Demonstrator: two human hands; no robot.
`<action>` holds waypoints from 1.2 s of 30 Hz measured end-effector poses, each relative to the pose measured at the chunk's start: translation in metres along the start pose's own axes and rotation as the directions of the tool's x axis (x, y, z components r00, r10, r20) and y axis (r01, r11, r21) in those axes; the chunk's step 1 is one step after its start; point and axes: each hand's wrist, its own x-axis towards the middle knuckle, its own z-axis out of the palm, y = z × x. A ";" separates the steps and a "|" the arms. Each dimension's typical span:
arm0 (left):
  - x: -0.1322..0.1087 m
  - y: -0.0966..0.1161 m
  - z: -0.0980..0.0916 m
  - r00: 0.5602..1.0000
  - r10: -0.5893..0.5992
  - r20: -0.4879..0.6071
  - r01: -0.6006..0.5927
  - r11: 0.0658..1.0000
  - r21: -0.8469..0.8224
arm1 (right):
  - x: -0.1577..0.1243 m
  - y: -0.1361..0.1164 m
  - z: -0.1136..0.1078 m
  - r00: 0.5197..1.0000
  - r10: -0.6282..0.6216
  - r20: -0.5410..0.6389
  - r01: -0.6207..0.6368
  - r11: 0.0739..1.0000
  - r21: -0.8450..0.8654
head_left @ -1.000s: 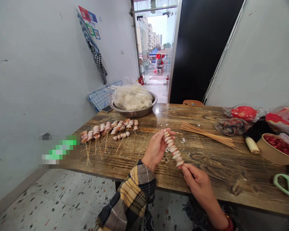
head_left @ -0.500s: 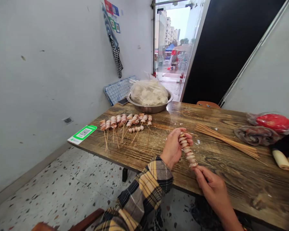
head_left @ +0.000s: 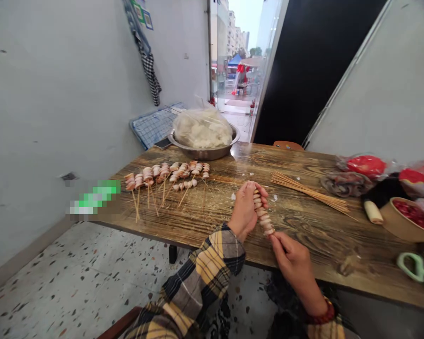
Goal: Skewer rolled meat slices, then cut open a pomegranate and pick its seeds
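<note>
In both hands I hold a skewer [head_left: 263, 214] strung with pale, pinkish rounded pieces of food, tilted above the table's front part. My left hand [head_left: 245, 209] is closed round its upper end, the fingers curled behind the pieces. At the lower end, the fingers of my right hand [head_left: 292, 259] pinch just below the last piece; the stick itself is mostly hidden there. To the left, several finished-looking skewers [head_left: 147, 175] lie side by side with their sticks pointing toward me. Beyond my hands lies a bundle of bare bamboo sticks [head_left: 309, 193].
A metal bowl [head_left: 205, 154] with a plastic bag [head_left: 203, 127] of pale stuff stands at the back. On the right are a grey cloth [head_left: 346, 183], a paper tub [head_left: 395, 226] of red food and green-handled scissors [head_left: 415, 268]. The wooden table [head_left: 212, 216] ends just before me.
My view has turned right, bringing the paper tub and scissors into sight. Both hands still hold the skewer in nearly the same pose.
</note>
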 end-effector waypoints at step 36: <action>0.014 0.036 -0.026 0.989 0.012 0.151 -0.042 0.980 0.195 | 0.002 0.005 -0.009 0.996 0.083 0.046 -0.091 0.969 0.230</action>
